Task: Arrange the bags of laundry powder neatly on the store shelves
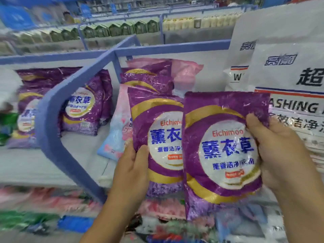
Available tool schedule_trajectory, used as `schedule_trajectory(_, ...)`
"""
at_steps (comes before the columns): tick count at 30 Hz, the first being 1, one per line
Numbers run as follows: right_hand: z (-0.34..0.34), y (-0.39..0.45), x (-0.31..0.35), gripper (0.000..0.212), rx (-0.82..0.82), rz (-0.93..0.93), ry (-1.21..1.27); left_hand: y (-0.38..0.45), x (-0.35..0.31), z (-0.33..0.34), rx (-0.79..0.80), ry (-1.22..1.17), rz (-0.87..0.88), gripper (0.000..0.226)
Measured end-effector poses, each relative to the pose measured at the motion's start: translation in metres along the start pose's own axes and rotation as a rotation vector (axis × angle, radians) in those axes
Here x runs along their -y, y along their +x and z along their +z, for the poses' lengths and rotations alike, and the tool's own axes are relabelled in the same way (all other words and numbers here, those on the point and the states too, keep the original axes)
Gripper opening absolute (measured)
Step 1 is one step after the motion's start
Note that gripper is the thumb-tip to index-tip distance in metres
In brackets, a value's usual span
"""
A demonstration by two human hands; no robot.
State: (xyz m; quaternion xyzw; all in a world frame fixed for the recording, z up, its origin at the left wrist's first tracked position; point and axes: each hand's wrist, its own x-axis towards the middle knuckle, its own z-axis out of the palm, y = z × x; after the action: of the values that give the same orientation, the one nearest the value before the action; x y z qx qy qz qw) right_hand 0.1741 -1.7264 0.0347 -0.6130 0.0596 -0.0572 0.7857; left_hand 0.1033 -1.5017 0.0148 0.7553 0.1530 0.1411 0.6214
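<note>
Nearest the viewer, the right hand (273,155) grips the front purple bag (222,151) by its right edge, thumb curled over the printed face and fingers hidden behind. This bag stands upright, held in front of the shelf (35,165), and serves as the landmark below. Just left of it, and partly overlapped by its left edge, the second purple bag (157,137) is also upright; the left hand (133,171) pinches its lower left edge, thumb on the front, fingers behind. Whether either bag's base touches the shelf cannot be told. Left of and behind the landmark, a pink and blue bag (115,137) leans in the same compartment. Behind and above the landmark, further purple bags (147,78) and a pink bag (187,71) lie stacked. Right of and behind it, large white bags (287,67) with dark lettering stand upright. Far left of the landmark, beyond the blue divider (57,102), a group of purple bags (80,106) stands in the neighbouring compartment. Farthest back, above the landmark, rows of green cartons (122,28) fill a distant shelf, blurred.
</note>
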Motion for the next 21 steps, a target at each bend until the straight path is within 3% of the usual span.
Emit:
schedule_trajectory(7,0.058,-0.071,-0.007,0.032,0.145,0.079,0.074,-0.035,0.007,-0.09,-0.103,0.004,0.064,0.025)
schedule_trajectory(11,0.109,-0.129,-0.011,0.023,0.243,0.091,0.065,-0.068,0.015,-0.166,-0.119,0.035,0.126,0.03)
schedule_trajectory(17,0.211,-0.21,-0.038,0.019,0.322,0.103,0.068,-0.078,0.052,-0.304,-0.221,0.035,0.104,0.016)
schedule_trajectory(21,0.271,-0.233,-0.051,0.028,0.313,0.106,0.061,-0.071,0.064,-0.365,-0.283,0.027,0.061,0.018)
